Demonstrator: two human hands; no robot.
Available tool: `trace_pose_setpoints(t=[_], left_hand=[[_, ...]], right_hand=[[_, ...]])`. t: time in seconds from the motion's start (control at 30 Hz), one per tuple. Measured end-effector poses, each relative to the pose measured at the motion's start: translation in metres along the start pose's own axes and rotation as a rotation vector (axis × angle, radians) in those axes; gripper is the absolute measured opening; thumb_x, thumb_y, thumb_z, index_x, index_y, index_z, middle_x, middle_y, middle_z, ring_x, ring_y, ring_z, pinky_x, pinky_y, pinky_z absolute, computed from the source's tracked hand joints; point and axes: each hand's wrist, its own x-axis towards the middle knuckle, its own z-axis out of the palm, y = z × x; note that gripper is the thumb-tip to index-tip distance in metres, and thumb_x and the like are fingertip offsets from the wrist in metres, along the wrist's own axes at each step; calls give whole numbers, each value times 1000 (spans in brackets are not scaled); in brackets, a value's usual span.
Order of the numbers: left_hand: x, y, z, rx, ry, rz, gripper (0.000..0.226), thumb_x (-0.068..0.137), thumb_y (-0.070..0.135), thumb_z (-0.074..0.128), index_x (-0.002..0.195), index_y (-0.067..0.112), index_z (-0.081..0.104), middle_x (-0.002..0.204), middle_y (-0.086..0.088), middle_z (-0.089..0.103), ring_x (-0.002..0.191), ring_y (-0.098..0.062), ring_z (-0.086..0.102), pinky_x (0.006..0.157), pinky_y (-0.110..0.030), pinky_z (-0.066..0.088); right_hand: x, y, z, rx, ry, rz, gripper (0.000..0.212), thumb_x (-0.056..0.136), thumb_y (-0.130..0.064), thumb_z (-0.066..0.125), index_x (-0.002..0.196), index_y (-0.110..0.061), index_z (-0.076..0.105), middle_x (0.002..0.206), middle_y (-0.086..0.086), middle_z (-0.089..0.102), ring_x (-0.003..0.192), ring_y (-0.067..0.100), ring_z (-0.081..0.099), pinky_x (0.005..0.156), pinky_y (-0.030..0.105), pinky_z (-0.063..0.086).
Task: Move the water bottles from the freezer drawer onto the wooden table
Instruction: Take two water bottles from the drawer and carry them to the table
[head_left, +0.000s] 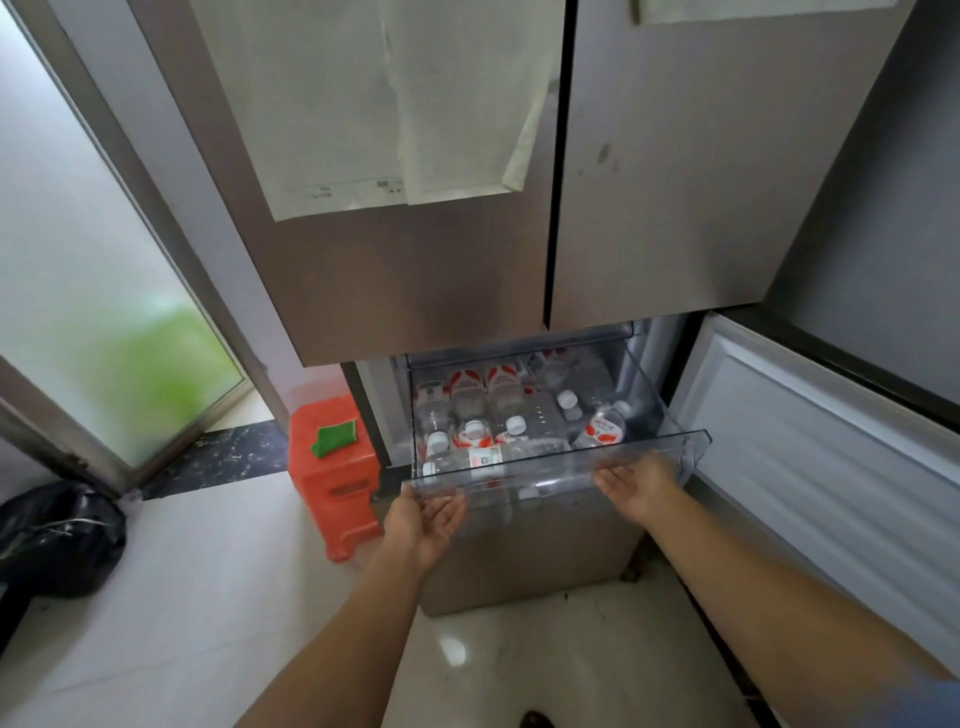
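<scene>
Clear plastic freezer drawer (563, 458) stands pulled out toward the near side, below two closed steel-grey fridge doors (675, 182). Water bottles (506, 400) all lie in the drawer: white caps, red-and-white labels, most lengthwise with caps pointing near. One bottle lies crosswise along the front wall, and a couple are tilted at the right. Left hand (426, 514) is palm up at the near-left corner of the drawer front, thumb against the corner, fingers laid fairly straight under the front lip, seen partly through the plastic. Right hand (639, 483) is palm up under the right half of the same lip, fingers likewise spread and flat against it. Neither hand is closed round anything or touching a bottle. Right of the drawer, a white ribbed door panel (831, 441) stands swung open. Left of the drawer is an orange stool (332, 499) with a green cloth (335, 439) on its seat. A black bag (57, 540) sits on the pale floor (182, 597) at near left, beside a frosted glass door (93, 312). Pale paper sheets (389, 104) hang on the left fridge door.
</scene>
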Motion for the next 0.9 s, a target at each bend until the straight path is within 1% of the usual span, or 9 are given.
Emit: trace_pose_setpoints(t=[0.1, 0.17, 0.23, 0.3, 0.4, 0.47, 0.7, 0.8, 0.9], left_hand=[[2, 2, 0, 85, 17, -1, 46, 104, 32, 27, 95, -7, 50, 97, -24, 55, 89, -34, 59, 98, -42, 46], [9, 2, 1, 215, 59, 11, 36, 103, 25, 31, 102, -4, 52, 94, -23, 57, 79, -30, 62, 81, -40, 56], [10, 1, 2, 383, 122, 21, 25, 101, 20, 36, 96, 2, 53, 70, -17, 60, 57, -25, 59, 60, -36, 58], [5, 0, 1, 564, 165, 71, 23, 100, 23, 42, 88, 5, 50, 53, -13, 58, 50, -26, 55, 49, -30, 52], [-1, -1, -2, 790, 195, 172, 29, 98, 31, 46, 83, 7, 51, 65, -19, 61, 55, -27, 57, 54, -29, 45], [-3, 0, -6, 880, 206, 216, 31, 97, 36, 47, 86, 8, 54, 70, -19, 62, 57, -27, 58, 56, -29, 44], [-1, 11, -10, 1126, 240, 270, 44, 94, 49, 48, 89, 6, 57, 70, -12, 64, 56, -20, 57, 47, -23, 39], [-5, 13, -9, 1223, 270, 293, 43, 94, 50, 47, 83, 11, 61, 79, -14, 68, 60, -19, 59, 48, -22, 42], [-4, 13, -8, 1266, 303, 326, 47, 94, 52, 47, 81, 10, 65, 83, -17, 71, 60, -18, 60, 47, -20, 41]], right_hand=[[-11, -8, -3, -217, -11, 28, 25, 102, -21, 39, 106, -2, 55, 103, 20, 64, 101, 30, 63, 95, 44, 49], [-21, -15, -1, -638, -10, 34, 31, 102, -29, 42, 107, -3, 58, 99, 18, 68, 93, 29, 67, 82, 40, 55], [-27, -20, 7, -1024, -61, -8, 36, 99, -36, 48, 105, -3, 63, 89, 13, 72, 80, 25, 71, 67, 34, 55], [-24, -22, 23, -1198, -134, -167, 34, 95, -36, 57, 95, -3, 67, 77, 9, 72, 69, 20, 71, 63, 33, 55], [-10, -28, 55, -1434, -163, -584, 31, 87, -38, 68, 76, -9, 69, 69, 2, 70, 64, 14, 65, 66, 35, 55], [6, -32, 72, -1631, -168, -672, 23, 82, -42, 72, 83, -20, 69, 80, -7, 67, 74, 12, 62, 68, 30, 49], [68, -5, 113, -2027, -711, -461, 57, 78, -34, 76, 129, -17, 58, 120, 2, 61, 102, 18, 59, 81, 28, 47], [81, 7, 129, -2095, -855, -328, 67, 78, -42, 75, 135, -15, 52, 135, 3, 55, 116, 23, 55, 97, 33, 45], [87, 16, 144, -2205, -928, -324, 66, 79, -55, 69, 129, -14, 55, 126, 3, 58, 107, 23, 57, 92, 34, 47]])
